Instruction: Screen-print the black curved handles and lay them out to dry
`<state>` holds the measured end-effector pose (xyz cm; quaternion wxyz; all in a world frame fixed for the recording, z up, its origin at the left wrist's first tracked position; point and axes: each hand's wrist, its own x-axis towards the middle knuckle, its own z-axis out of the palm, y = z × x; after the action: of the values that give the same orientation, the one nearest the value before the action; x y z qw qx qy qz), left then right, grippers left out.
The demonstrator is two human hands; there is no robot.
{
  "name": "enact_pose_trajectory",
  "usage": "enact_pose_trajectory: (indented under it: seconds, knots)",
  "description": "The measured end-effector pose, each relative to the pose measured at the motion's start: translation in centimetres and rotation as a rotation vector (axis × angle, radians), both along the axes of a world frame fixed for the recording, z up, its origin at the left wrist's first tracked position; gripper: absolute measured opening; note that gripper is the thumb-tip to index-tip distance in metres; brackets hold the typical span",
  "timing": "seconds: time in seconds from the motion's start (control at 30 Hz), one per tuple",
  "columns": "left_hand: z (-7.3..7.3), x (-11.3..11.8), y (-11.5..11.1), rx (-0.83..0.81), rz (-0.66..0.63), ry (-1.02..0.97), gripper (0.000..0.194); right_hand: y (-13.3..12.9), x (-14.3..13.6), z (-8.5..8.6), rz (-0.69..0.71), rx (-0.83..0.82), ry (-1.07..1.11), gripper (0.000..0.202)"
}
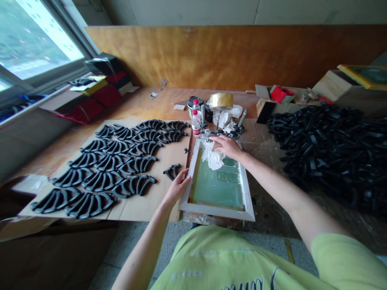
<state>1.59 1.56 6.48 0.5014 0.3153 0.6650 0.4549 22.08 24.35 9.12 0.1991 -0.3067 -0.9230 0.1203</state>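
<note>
In front of me lies a screen printing frame (248,197) with a pale rim and green mesh (216,187). White ink (215,161) is smeared over the mesh's far end. My left hand (180,183) grips the frame's left rim, fingers closed around the edge. At the far end, my right hand (226,147) is closed on a small tan squeegee (216,146), partly hidden by the fingers and ink. Beside my left fingertips, a pair of curved black plastic handles (172,171) rests on the cardboard (165,193).
Rows of black curved handles (110,161) cover the cardboard at left. A big heap of black parts (329,153) fills the right side. Behind the frame stand a bottle (196,125), a tape roll (221,100) and metal clamps (240,121). Boxes (99,94) sit by the window.
</note>
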Motion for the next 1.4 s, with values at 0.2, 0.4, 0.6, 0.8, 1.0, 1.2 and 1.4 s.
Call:
enact_pose_trajectory:
  seconds: [0.2, 0.4, 0.6, 0.8, 1.0, 1.2, 1.4]
  knots:
    - [6.5, -0.1, 1.8, 0.215, 0.045, 0.021, 0.058, 5.6, 4.3, 1.6, -0.371, 0.132, 0.222, 0.048]
    - [10.6, 0.6, 7.5, 0.476, 0.082, -0.177, 0.058, 2.3, 10.3, -5.0, -0.681, -0.16, 0.194, 0.019]
    - [6.8, 2.8, 7.1, 0.283, 0.117, -0.314, 0.061, -5.9, 5.6, -7.8, -0.195, -0.066, -0.055, 0.025]
    - [-1.2, 6.0, 1.4, -0.124, -0.048, -0.442, 0.051, -13.2, 1.1, -5.5, 0.084, 0.089, 0.003, 0.024]
    - [-5.2, -2.6, -1.8, -0.151, 0.278, -0.094, 0.055, -9.5, 12.2, -7.9, -0.05, 0.007, -0.114, 0.034]
    - [-9.4, -8.0, -2.6, -0.41, 0.395, 0.214, 0.065, -3.7, 29.4, -12.5, -0.322, -0.132, -0.364, 0.03]
    - [-9.7, -8.1, -0.7, -0.48, 0.262, 0.339, 0.062, -4.4, 23.1, -11.2, -0.307, -0.102, -0.221, 0.029]
